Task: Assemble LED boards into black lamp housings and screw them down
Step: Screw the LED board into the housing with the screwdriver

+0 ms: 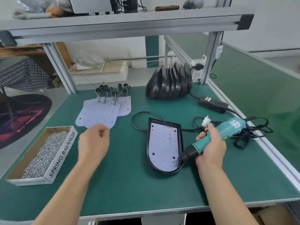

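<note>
A black lamp housing lies in the middle of the green table with a white LED board seated inside it. My right hand grips a teal electric screwdriver, whose bit points at the board's lower right corner. My left hand hovers above the table left of the housing with its fingers curled; whether it pinches anything is not visible. Several loose white LED boards with wired black plugs lie behind it. A cardboard box of screws sits at the left.
A stack of empty black housings stands at the back right. A black power adapter and coiled cables lie to the right. Aluminium frame posts carry a shelf overhead. The table's front edge is near me.
</note>
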A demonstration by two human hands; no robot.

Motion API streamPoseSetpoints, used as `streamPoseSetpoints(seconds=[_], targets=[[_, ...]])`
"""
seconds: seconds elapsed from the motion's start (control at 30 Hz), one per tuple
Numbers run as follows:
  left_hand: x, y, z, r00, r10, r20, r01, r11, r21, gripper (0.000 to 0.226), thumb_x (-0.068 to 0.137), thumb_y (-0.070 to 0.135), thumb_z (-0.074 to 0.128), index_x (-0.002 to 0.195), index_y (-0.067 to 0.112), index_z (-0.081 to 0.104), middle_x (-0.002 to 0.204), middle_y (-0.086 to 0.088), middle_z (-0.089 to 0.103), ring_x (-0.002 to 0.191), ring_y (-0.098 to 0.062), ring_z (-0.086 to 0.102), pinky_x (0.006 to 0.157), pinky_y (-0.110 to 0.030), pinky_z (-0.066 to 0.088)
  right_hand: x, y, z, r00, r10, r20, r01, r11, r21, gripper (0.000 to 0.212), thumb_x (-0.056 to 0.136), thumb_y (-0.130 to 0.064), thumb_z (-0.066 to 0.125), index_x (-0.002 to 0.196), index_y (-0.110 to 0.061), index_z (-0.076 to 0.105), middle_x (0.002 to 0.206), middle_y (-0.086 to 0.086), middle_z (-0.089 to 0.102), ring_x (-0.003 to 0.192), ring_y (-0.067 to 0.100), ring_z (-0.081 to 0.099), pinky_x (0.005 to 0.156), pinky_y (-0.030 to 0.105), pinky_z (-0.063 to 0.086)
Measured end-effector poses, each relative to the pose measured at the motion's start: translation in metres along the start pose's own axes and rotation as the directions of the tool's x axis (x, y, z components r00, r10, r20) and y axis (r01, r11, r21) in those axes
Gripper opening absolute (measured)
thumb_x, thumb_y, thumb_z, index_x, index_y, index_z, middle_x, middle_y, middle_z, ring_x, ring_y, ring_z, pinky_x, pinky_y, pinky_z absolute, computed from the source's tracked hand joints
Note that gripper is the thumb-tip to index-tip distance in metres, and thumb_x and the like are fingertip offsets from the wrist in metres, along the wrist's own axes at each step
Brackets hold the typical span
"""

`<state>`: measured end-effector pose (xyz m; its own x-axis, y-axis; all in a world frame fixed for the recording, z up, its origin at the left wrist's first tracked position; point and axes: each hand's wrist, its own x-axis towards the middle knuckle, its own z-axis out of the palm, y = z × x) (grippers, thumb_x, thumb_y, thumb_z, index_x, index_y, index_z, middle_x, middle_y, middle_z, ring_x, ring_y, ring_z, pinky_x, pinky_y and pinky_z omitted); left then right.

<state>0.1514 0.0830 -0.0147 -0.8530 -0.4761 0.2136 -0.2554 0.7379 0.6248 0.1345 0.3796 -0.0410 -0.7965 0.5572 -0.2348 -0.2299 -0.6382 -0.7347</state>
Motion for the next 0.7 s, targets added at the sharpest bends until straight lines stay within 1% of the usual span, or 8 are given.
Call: streamPoseSetpoints(seconds=[0.13, 0.23, 0.33, 0.4, 0.47, 0.53, 0.63, 0.7], targets=[[0.046, -0.045, -0.037, 0.977, -0.030, -0.213, 0.070, 0.981, 0.184, 0.024, 0.090, 0.005, 0.056, 0.103, 0.006, 0.076, 0.107, -0.023, 0.069, 0.094, -0.045, 0.063, 0.083, -0.046, 0.050, 0.002, 0.004, 0.000, 1.000, 0.015, 0.027, -0.015, 1.000, 0.017, 0.014, 0.089, -0.015, 0.069, 0.085, -0.013, 0.056, 0.062, -0.005, 0.055, 0.049, 0.010, 0.051, 0.046, 0.022, 0.043], [0.067, -0.072, -0.048, 0.983, -0.145, -0.111, 0.174, 0.924, 0.339, 0.036, 0.087, 0.000, 0.056, 0.115, 0.012, 0.076, 0.114, -0.024, 0.066, 0.100, -0.045, 0.061, 0.084, -0.046, 0.050, 0.004, 0.004, 0.000, 0.999, 0.020, 0.028, -0.020, 1.000, 0.020, 0.012, 0.088, -0.014, 0.069, 0.086, -0.013, 0.058, 0.065, -0.006, 0.056, 0.050, 0.009, 0.051, 0.046, 0.022, 0.043], [0.074, -0.086, -0.047, 0.978, -0.208, 0.002, 0.189, 0.893, 0.409, 0.036, 0.083, 0.000, 0.059, 0.105, 0.020, 0.080, 0.103, -0.016, 0.072, 0.085, -0.036, 0.061, 0.071, -0.036, 0.047, 0.003, 0.004, 0.001, 1.000, 0.018, 0.023, -0.018, 1.000, 0.008, 0.012, 0.089, -0.014, 0.069, 0.085, -0.013, 0.058, 0.064, -0.006, 0.057, 0.050, 0.009, 0.052, 0.046, 0.021, 0.043], [0.078, -0.091, -0.046, 0.977, -0.213, 0.023, 0.182, 0.879, 0.441, 0.022, 0.092, 0.013, 0.060, 0.097, 0.015, 0.081, 0.102, -0.015, 0.073, 0.089, -0.037, 0.063, 0.074, -0.036, 0.048, 0.002, 0.004, 0.001, 1.000, 0.019, 0.023, -0.019, 1.000, 0.003, 0.013, 0.089, -0.014, 0.069, 0.084, -0.013, 0.058, 0.061, -0.007, 0.056, 0.050, 0.009, 0.052, 0.046, 0.021, 0.043], [0.085, -0.098, -0.046, 0.975, -0.223, 0.011, 0.193, 0.865, 0.463, 0.035, 0.101, 0.027, 0.050, 0.098, 0.006, 0.078, 0.105, -0.022, 0.071, 0.096, -0.042, 0.062, 0.078, -0.039, 0.046, 0.002, 0.004, 0.001, 1.000, 0.021, 0.020, -0.021, 1.000, 0.004, 0.014, 0.089, -0.013, 0.070, 0.083, -0.013, 0.057, 0.060, -0.007, 0.056, 0.050, 0.009, 0.052, 0.047, 0.020, 0.043], [0.091, -0.105, -0.052, 0.974, -0.225, -0.012, 0.202, 0.849, 0.489, 0.036, 0.102, 0.021, 0.045, 0.098, 0.004, 0.077, 0.105, -0.025, 0.069, 0.094, -0.041, 0.060, 0.077, -0.041, 0.048, 0.001, 0.003, 0.002, 1.000, 0.020, 0.021, -0.020, 1.000, 0.001, 0.015, 0.089, -0.013, 0.070, 0.082, -0.014, 0.056, 0.059, -0.008, 0.056, 0.050, 0.009, 0.051, 0.047, 0.020, 0.043], [0.092, -0.111, -0.059, 0.966, -0.238, 0.103, 0.149, 0.836, 0.528, 0.019, 0.090, 0.013, 0.064, 0.095, 0.021, 0.080, 0.113, -0.010, 0.073, 0.101, -0.035, 0.064, 0.084, -0.039, 0.053, 0.001, 0.004, 0.002, 1.000, 0.014, 0.018, -0.013, 1.000, -0.007, 0.016, 0.089, -0.013, 0.069, 0.082, -0.014, 0.055, 0.059, -0.008, 0.056, 0.051, 0.009, 0.052, 0.047, 0.020, 0.044], [0.089, -0.107, -0.061, 0.958, -0.244, 0.152, 0.123, 0.824, 0.553, 0.017, 0.083, 0.015, 0.073, 0.080, 0.030, 0.079, 0.105, -0.003, 0.074, 0.097, -0.031, 0.065, 0.082, -0.035, 0.053, 0.000, 0.003, 0.002, 1.000, 0.019, 0.022, -0.018, 1.000, -0.006, 0.015, 0.089, -0.013, 0.069, 0.083, -0.014, 0.055, 0.061, -0.007, 0.056, 0.051, 0.009, 0.051, 0.047, 0.020, 0.044]])
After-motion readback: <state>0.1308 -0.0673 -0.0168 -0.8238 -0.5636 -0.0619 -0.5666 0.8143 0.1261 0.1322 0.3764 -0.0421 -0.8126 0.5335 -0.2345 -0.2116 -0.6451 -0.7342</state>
